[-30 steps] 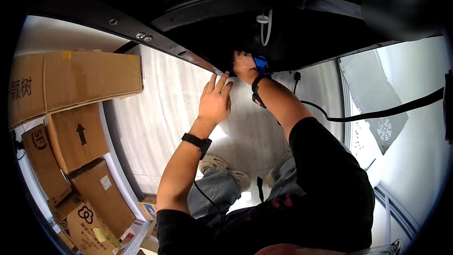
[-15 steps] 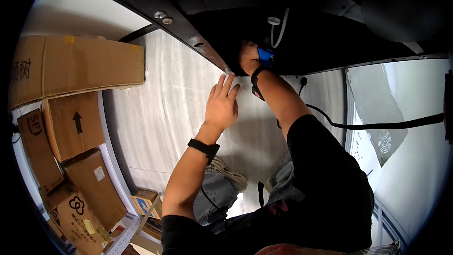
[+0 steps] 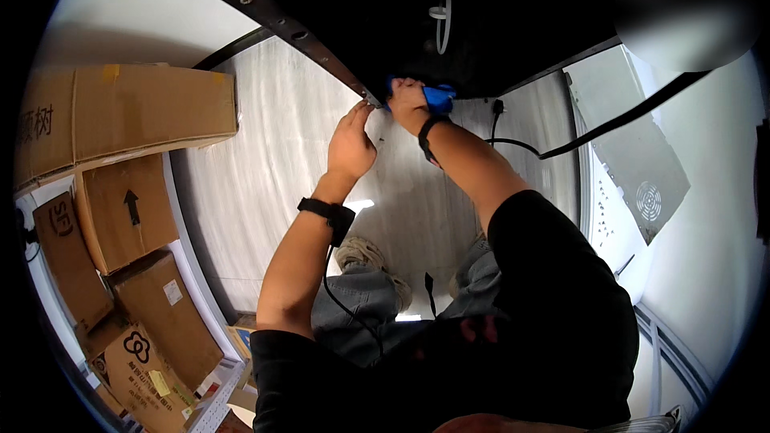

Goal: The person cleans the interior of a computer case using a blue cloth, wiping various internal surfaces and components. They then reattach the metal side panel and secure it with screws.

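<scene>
A blue cloth [image 3: 439,99] lies bunched under my right hand [image 3: 408,104], whose fingers close over it. That hand presses it down just inside the near corner of a black metal cabinet [image 3: 385,40]. Beside it, my left hand [image 3: 351,146] rests its fingertips against the lower end of the cabinet's corner post [image 3: 325,58]. The left fingers are stretched out and hold nothing. A white cable tie [image 3: 446,12] hangs inside the cabinet above the cloth. Both wrists wear black bands.
Cardboard boxes [image 3: 152,108] are stacked along the left. A black power cable [image 3: 618,124] with a plug [image 3: 498,107] runs at the right, near a grey vented panel [image 3: 642,160] leaning on the wall. The light wood-look floor [image 3: 265,152] lies between.
My right hand has brought the blue cloth nearer and left, toward the cabinet's corner. The left fingers, spread before, are now closer together by the post. The whole view has shifted slightly.
</scene>
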A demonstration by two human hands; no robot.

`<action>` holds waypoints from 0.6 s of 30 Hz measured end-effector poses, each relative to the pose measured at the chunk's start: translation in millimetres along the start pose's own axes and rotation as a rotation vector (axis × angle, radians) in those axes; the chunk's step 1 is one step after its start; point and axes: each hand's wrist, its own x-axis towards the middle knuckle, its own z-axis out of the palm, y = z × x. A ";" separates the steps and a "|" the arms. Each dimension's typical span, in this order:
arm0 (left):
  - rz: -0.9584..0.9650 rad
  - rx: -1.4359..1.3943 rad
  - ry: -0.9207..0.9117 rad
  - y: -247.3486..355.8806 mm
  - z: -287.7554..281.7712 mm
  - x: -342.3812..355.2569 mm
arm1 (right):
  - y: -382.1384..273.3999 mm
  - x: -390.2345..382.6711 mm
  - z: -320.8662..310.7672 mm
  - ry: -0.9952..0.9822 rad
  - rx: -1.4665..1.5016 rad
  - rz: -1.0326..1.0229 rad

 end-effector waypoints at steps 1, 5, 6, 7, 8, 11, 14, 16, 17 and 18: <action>-0.016 -0.046 -0.027 1.5 -0.1 5.1 | 12.5 -8.9 5.5 0.023 0.015 0.007; -0.161 -0.181 -0.021 -9.6 -17.1 1.6 | 48.5 -40.5 30.1 0.262 -0.026 -0.170; -0.177 -0.213 0.017 -8.1 -20.2 1.9 | 57.2 -50.3 34.6 0.264 -0.019 -0.190; -0.188 -0.247 0.058 -6.6 -22.8 3.8 | 65.0 -58.6 36.4 0.268 -0.017 -0.208; -0.192 -0.266 0.077 -2.8 -26.5 6.9 | 69.9 -64.8 38.3 0.347 -0.093 -0.237; -0.205 -0.280 0.101 8.1 -32.2 18.4 | 61.8 -72.9 38.9 0.381 -0.098 -0.253; -0.221 -0.171 0.088 15.8 -27.1 27.1 | 36.8 -64.4 41.5 0.443 -0.046 -0.300; -0.274 -0.106 0.081 24.5 -26.7 27.3 | 20.0 -57.4 42.9 0.441 0.008 -0.246; -0.300 -0.070 0.076 28.8 -26.4 27.9 | 15.8 -54.4 41.9 0.435 -0.008 -0.248; -0.298 -0.054 0.111 24.0 -20.7 28.8 | 13.7 -51.8 41.2 0.428 -0.025 -0.249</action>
